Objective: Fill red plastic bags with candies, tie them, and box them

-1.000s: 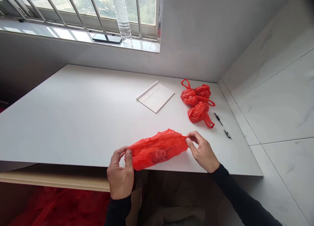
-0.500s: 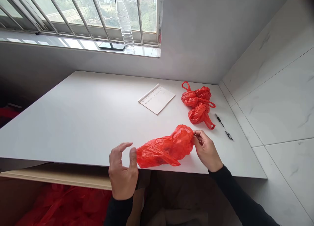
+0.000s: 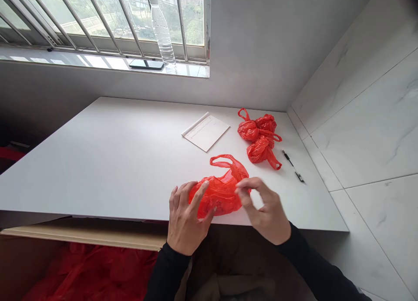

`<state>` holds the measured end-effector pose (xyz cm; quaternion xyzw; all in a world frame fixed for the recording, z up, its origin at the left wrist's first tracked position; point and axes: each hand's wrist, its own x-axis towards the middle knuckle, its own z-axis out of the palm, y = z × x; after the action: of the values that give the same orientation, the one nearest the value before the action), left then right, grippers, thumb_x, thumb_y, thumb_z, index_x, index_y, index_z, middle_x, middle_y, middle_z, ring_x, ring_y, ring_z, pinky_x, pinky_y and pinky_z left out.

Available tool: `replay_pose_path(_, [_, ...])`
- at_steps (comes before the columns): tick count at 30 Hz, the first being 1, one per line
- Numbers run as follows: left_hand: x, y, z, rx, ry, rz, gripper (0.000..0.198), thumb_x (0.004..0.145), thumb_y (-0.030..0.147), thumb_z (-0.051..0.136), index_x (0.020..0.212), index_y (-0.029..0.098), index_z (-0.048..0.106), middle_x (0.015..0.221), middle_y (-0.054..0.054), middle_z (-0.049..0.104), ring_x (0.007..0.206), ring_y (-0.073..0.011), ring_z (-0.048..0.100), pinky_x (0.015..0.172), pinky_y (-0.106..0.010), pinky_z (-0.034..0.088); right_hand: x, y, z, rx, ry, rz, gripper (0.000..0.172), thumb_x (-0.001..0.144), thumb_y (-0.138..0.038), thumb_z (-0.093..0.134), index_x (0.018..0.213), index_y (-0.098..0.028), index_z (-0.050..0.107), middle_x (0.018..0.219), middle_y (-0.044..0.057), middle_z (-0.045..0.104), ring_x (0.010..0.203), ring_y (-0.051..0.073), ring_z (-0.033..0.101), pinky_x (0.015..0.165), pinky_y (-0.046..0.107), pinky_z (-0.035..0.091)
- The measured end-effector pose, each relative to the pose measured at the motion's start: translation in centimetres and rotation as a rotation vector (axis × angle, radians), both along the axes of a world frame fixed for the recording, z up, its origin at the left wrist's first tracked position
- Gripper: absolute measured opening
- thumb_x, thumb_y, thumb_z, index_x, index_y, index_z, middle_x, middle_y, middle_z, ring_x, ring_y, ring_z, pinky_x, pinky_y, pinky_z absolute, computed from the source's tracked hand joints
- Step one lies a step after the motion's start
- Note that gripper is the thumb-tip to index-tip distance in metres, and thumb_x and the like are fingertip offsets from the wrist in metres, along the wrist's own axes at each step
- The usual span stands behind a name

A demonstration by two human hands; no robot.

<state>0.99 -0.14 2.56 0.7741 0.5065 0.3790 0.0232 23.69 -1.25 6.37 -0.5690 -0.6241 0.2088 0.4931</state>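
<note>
A thin red plastic bag (image 3: 222, 196) lies crumpled at the table's front edge, one loop handle standing up toward the back. Over its left side my left hand (image 3: 187, 216) rests with fingers spread, touching the film without gripping it. My right hand (image 3: 264, 207) is at the bag's right end, slightly blurred. Its thumb and index finger come together in a pinch on the film there. What the bag contains, if anything, cannot be made out.
Several knotted red bags (image 3: 259, 135) sit at the back right, beside a pen (image 3: 293, 166). A notepad (image 3: 205, 132) lies left of them. Below the table's front edge is a cardboard box (image 3: 85, 236) of red bags. A bottle (image 3: 162, 35) and a phone (image 3: 146, 64) are on the windowsill.
My left hand has moved right, onto the bag. My right hand has shifted left and turned. The bag is bunched shorter, and its handle now stands up. The view has shifted slightly.
</note>
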Motion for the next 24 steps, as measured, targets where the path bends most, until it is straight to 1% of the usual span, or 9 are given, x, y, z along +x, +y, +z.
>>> replay_pose_path(2, [0.3,0.3,-0.4,0.014,0.009,-0.013,0.039,0.087,0.022,0.070,0.125,0.025,0.067,0.120,-0.012,0.064,0.118,-0.0322,0.056,0.110,-0.056,0.039,-1.2,0.5,0.3,0.017,-0.144,0.262,0.020,0.100,-0.020,0.049,0.115,-0.028,0.059,0.110,0.005,0.068,0.101,0.022,0.064,0.091,0.040,0.053])
replay_pose_path(4, [0.2,0.4,-0.6,0.036,-0.045,0.019,0.023,0.091,0.017,0.064,0.111,0.025,0.072,0.110,-0.010,0.065,0.109,-0.0280,0.058,0.102,-0.049,0.047,-1.9,1.4,-0.1,-0.002,-0.350,0.381,0.031,0.099,-0.015,0.046,0.128,-0.025,0.056,0.121,0.008,0.066,0.111,0.026,0.061,0.099,0.046,0.050])
replay_pose_path(6, [-0.1,0.1,-0.4,0.046,-0.108,0.096,0.018,0.093,0.018,0.061,0.106,0.024,0.073,0.114,-0.010,0.062,0.109,-0.0265,0.058,0.095,-0.044,0.050,-2.0,2.1,-0.7,-0.062,-0.530,0.342,0.034,0.099,-0.015,0.045,0.131,-0.018,0.054,0.122,0.012,0.066,0.110,0.029,0.059,0.102,0.051,0.046])
replay_pose_path(9, [-0.5,-1.1,0.5,0.044,-0.242,0.289,0.015,0.093,0.026,0.064,0.102,0.024,0.076,0.103,-0.008,0.059,0.095,-0.0231,0.058,0.087,-0.039,0.050,-1.4,2.0,-1.0,-0.166,-0.669,0.286,0.022,0.100,-0.018,0.045,0.113,-0.015,0.063,0.102,0.011,0.069,0.093,0.027,0.060,0.093,0.049,0.048])
replay_pose_path(12, [-0.4,-2.5,1.4,-0.145,-0.503,0.379,0.019,0.093,0.036,0.064,0.102,0.025,0.077,0.083,-0.002,0.060,0.077,-0.0178,0.058,0.075,-0.032,0.050,-1.0,0.7,-0.6,-0.197,-0.720,0.337,0.024,0.103,-0.022,0.041,0.098,-0.019,0.064,0.088,0.007,0.067,0.082,0.024,0.060,0.083,0.044,0.048])
replay_pose_path(16, [0.1,-3.7,1.9,-0.500,-0.855,0.331,0.029,0.093,0.044,0.062,0.111,0.025,0.074,0.074,0.001,0.066,0.060,-0.0142,0.057,0.058,-0.026,0.049,-1.2,-0.7,-0.9,-0.260,-0.797,0.401,0.034,0.106,-0.025,0.033,0.092,-0.022,0.064,0.067,0.003,0.064,0.059,0.021,0.060,0.060,0.036,0.043])
replay_pose_path(19, [0.4,-4.3,1.8,-0.535,-0.939,0.234,0.029,0.094,0.045,0.059,0.109,0.024,0.071,0.099,-0.003,0.072,0.084,-0.0181,0.066,0.076,-0.028,0.055,-1.7,-0.9,-2.2,-0.296,-0.924,0.353,0.024,0.103,-0.026,0.043,0.113,-0.020,0.064,0.055,0.001,0.059,0.046,0.023,0.057,0.047,0.035,0.031])
replay_pose_path(21, [0.8,-4.7,1.7,-0.565,-0.987,0.138,0.031,0.095,0.047,0.056,0.111,0.024,0.068,0.112,-0.005,0.070,0.101,-0.0221,0.066,0.089,-0.031,0.054,-2.1,-0.9,-3.0,-0.310,-0.972,0.323,0.039,0.097,-0.024,0.053,0.136,-0.015,0.053,0.059,0.002,0.063,0.048,0.025,0.061,0.045,0.035,0.029])
replay_pose_path(24, [1.8,-5.0,1.8,-0.671,-1.085,0.049,0.038,0.091,0.049,0.062,0.121,0.025,0.057,0.115,-0.007,0.069,0.103,-0.0238,0.068,0.088,-0.035,0.057,-2.7,-0.9,-3.2,-0.334,-0.959,0.303,0.064,0.092,-0.024,0.063,0.149,-0.012,0.036,0.081,0.008,0.072,0.055,0.027,0.066,0.046,0.036,0.032])
